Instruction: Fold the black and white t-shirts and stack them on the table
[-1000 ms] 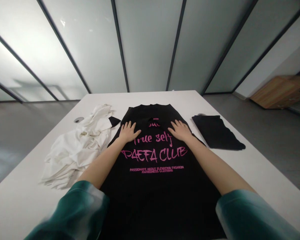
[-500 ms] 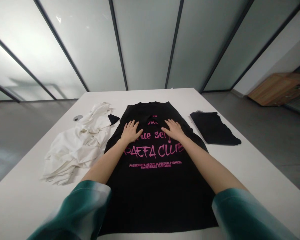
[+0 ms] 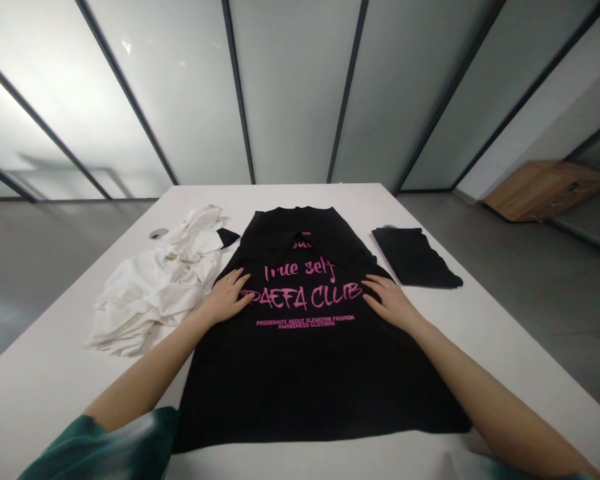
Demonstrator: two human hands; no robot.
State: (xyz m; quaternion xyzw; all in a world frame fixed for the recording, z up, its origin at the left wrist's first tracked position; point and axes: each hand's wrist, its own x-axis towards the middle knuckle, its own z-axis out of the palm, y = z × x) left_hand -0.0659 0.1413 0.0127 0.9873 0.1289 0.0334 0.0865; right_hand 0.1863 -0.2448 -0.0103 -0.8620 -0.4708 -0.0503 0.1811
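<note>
A black T-shirt [image 3: 305,380] with pink lettering lies spread flat on the white table [image 3: 45,400], its collar far from me and its hem near me. My left hand [image 3: 225,298] rests palm down on its left edge, fingers apart and holding nothing. My right hand [image 3: 387,303] lies the same way on the right edge, beside the lettering. A crumpled pile of white cloth [image 3: 155,287] sits left of my left hand. A folded black garment [image 3: 414,259] lies beyond and right of my right hand.
A small black piece of cloth [image 3: 227,236] shows at the pile's far edge. A round metal grommet [image 3: 159,234] is set in the table. Frosted glass panels stand behind the table, and a wooden cabinet [image 3: 545,190] sits on the grey floor at right.
Both hands have slid apart and toward me along the shirt, from near the collar to its side edges. The shirt's near hem now shows, and my teal sleeves have drawn back.
</note>
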